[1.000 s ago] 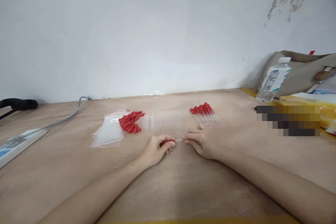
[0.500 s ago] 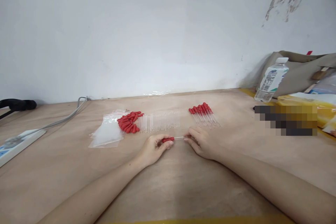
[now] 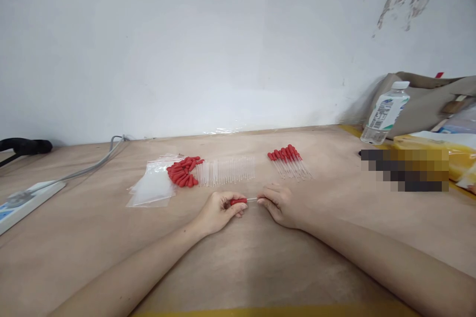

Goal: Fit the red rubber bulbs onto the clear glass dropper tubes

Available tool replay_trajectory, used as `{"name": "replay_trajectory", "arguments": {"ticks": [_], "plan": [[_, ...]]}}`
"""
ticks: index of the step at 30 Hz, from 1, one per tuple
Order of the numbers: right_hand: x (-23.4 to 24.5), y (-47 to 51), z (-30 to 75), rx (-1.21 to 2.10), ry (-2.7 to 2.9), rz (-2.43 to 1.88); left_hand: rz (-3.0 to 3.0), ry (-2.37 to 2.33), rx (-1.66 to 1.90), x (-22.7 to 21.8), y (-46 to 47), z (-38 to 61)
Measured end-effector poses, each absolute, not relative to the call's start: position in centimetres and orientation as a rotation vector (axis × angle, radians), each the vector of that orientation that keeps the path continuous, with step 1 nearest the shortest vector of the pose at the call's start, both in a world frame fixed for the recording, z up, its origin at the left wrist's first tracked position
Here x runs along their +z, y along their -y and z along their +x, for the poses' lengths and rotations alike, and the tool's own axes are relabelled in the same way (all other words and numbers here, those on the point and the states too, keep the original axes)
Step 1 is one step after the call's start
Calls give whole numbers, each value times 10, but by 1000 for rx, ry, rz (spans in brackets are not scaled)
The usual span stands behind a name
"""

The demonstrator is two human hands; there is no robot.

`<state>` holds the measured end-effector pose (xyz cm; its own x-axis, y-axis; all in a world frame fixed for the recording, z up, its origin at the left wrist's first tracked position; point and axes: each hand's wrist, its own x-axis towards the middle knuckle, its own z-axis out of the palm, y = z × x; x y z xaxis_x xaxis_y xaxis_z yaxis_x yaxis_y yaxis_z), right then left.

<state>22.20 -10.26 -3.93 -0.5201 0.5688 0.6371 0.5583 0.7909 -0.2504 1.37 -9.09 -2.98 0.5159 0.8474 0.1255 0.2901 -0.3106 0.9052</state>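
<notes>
My left hand (image 3: 222, 210) is closed around a red rubber dropper bulb (image 3: 238, 202). A thin clear glass tube (image 3: 252, 199) runs from the bulb's right end into the pinched fingers of my right hand (image 3: 277, 203), which hide its far end. Beyond my hands lies a row of loose clear tubes (image 3: 226, 171), side by side. Left of that row is a pile of loose red bulbs (image 3: 182, 172). Several droppers with red bulbs on their tubes (image 3: 288, 161) rest in a slanted group behind my right hand.
Clear plastic bags (image 3: 153, 185) lie left of the bulbs. A power strip (image 3: 31, 203) with a grey cable (image 3: 87, 169) is at far left, near a black object (image 3: 28, 146). On the right stand a water bottle (image 3: 385, 114), a grey-beige bag (image 3: 427, 94) and a yellow package (image 3: 420, 146).
My right hand has moved slightly left along the tube toward the bulb, so less tube shows between my hands. My left hand keeps its hold on the bulb.
</notes>
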Motion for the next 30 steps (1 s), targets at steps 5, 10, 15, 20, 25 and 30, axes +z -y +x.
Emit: {"name": "replay_trajectory", "arguments": {"ticks": [5,10,15,20,25,30], "plan": [[-39,103,219,-15,2270,-861,1871,-949,756,-29,92,14],[-35,104,216,-35,2310,-910,1926,-940,738,-26,93,14],[-32,105,216,69,2356,-986,1977,-956,733,-27,93,15],[-23,111,217,57,2389,-1098,2128,-1004,786,-28,91,13],[-22,116,223,130,2212,-1226,2432,-1159,972,-21,87,-1],[-13,87,249,309,1785,-1538,2548,-1082,709,-17,83,-8]]}}
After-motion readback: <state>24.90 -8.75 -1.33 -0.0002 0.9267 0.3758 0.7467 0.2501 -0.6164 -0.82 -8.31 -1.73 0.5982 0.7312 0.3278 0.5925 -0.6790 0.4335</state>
